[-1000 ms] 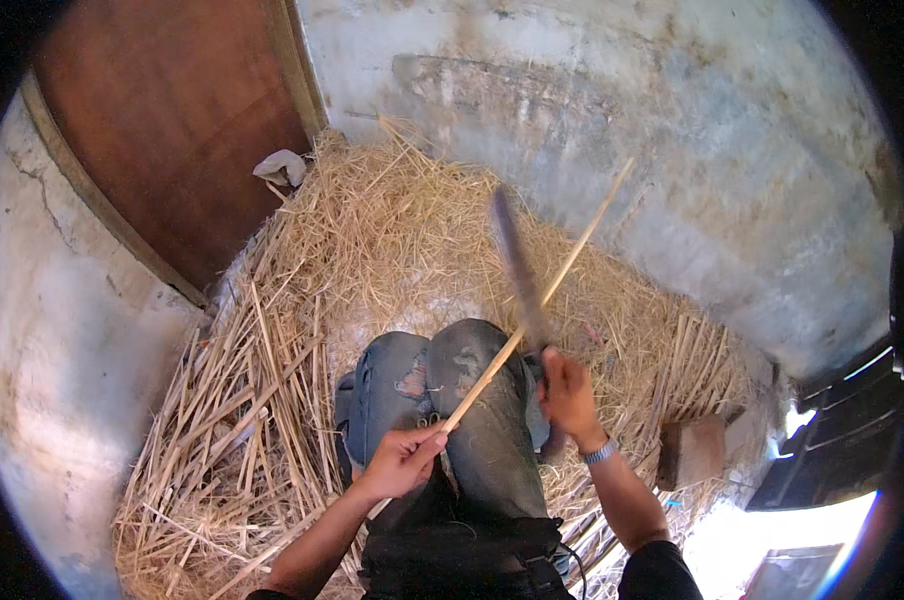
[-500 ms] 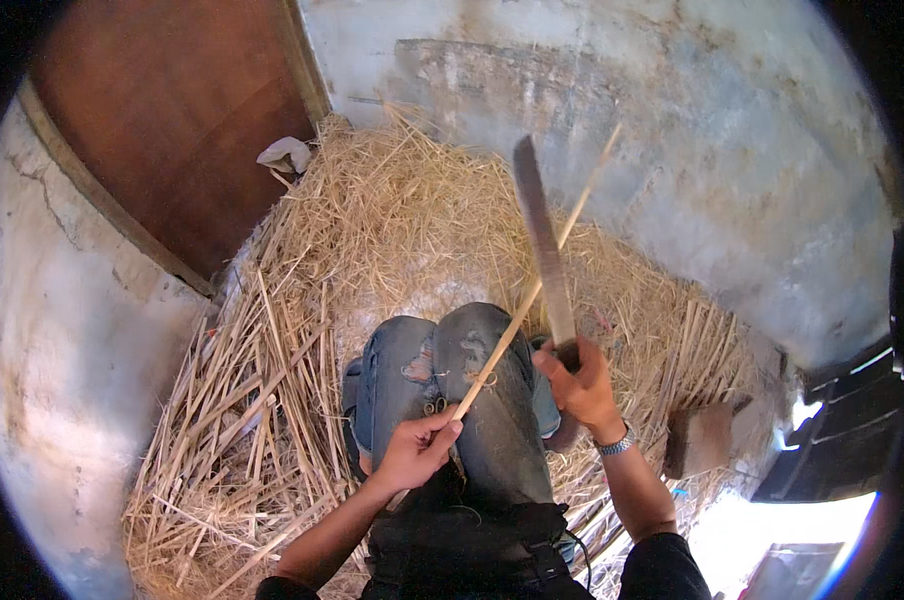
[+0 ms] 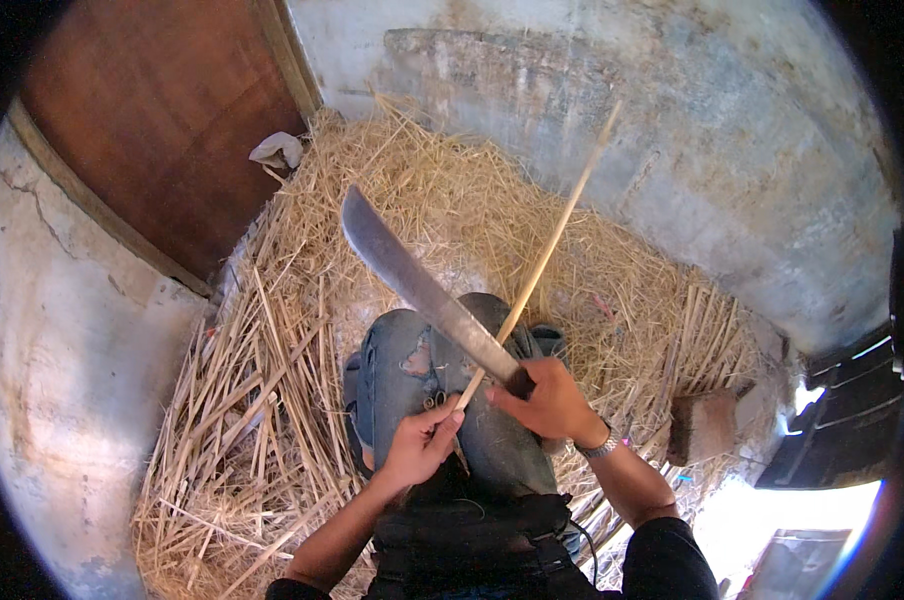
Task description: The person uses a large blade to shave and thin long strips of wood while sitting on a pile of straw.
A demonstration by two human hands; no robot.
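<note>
Probably for steadiness, my left fingers (image 3: 446, 431) pinch the pale strip (image 3: 543, 257) while my right fingers (image 3: 547, 372), curled round the machete (image 3: 427, 286), slant it across just ahead.

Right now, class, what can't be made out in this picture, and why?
Head view: near end of the pale stick, covered by the left hand.
Head view: handle of the machete, mostly wrapped in the right hand.
Head view: part of the stick, behind the machete; contact unclear.
Head view: top of the brown door, cut off by the upper edge.
Head view: metal loops by the left hand, too small to identify.
</note>
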